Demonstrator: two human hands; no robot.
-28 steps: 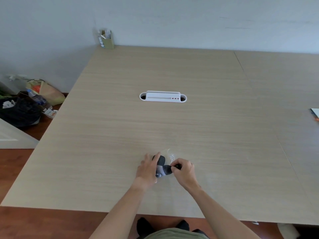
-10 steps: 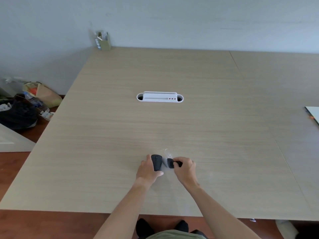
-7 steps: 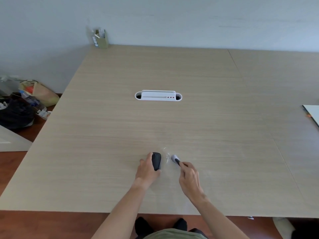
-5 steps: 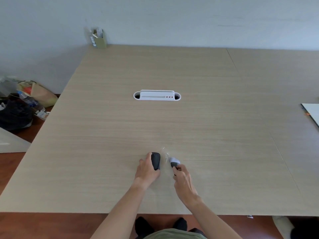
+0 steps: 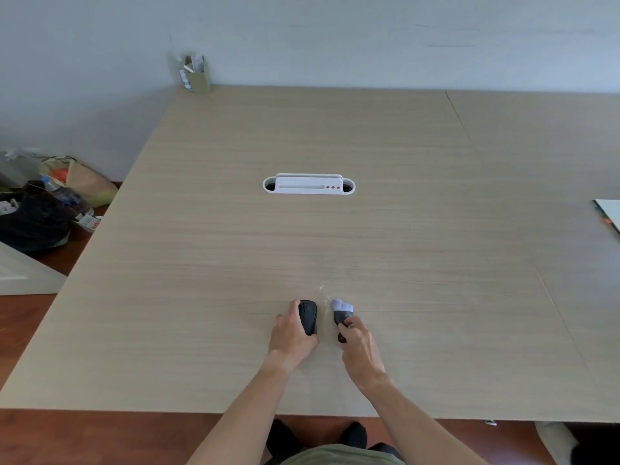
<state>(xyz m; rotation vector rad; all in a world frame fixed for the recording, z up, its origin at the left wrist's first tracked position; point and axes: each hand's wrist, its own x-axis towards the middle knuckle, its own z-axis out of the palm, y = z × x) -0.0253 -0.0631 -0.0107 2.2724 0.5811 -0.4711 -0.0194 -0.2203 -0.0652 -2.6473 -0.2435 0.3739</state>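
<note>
Right hand (image 5: 360,347) grip dragged wrapped piece (image 5: 342,313) apart from mouse (image 5: 308,316).

Light wood-grain table (image 5: 419,236) w/ a seam running down its right part is carrying: white cable-port insert (image 5: 308,186) set in mid-top, green pen holder (image 5: 198,77) standing at far-left corner, black mouse (image 5: 308,316) and dark piece w/ a pale end (image 5: 342,312) lying just beside it near the front edge, white sheet (image 5: 611,211) lying at right edge.

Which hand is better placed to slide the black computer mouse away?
Probably the left hand: it already grips the black mouse on the table. The right hand is busy pinching a small grey-and-white piece beside it.
</note>
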